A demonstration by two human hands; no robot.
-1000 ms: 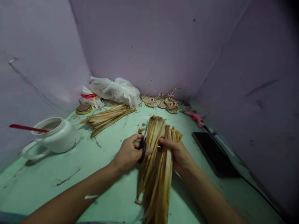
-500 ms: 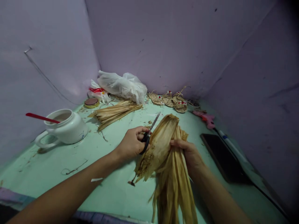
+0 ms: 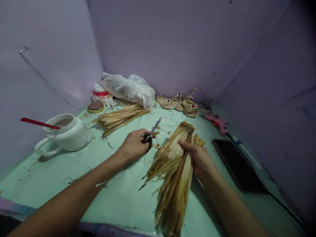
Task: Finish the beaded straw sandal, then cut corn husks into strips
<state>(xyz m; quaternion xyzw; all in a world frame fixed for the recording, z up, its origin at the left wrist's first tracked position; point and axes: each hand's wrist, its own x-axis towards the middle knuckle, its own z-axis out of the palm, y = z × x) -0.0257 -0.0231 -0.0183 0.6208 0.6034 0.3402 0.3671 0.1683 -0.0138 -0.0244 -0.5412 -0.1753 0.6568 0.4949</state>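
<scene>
My left hand (image 3: 135, 143) is closed around a pair of black-handled scissors (image 3: 148, 138), whose blades point up and away to the right. In my right hand (image 3: 201, 157) is a bunch of dried husks (image 3: 175, 184), pinched near its top between thumb and fingers. Their frayed ends hang down toward the table's front edge, and one broad husk fans out to the left. The scissors are apart from the husks. Small brown scraps (image 3: 156, 134) lie on the table just beyond the scissors.
Another bundle of dried husks (image 3: 123, 119) lies behind my left hand. At left stands a white mug (image 3: 74, 135) with a red stick (image 3: 39, 123). Woven ornaments (image 3: 178, 104) and a plastic bag (image 3: 130, 89) line the back. A phone (image 3: 237, 166) and pink glue gun (image 3: 217, 123) lie right.
My left hand has drawn the scissors left, away from the husks. My right hand has turned the bunch, so its hanging ends swing left.
</scene>
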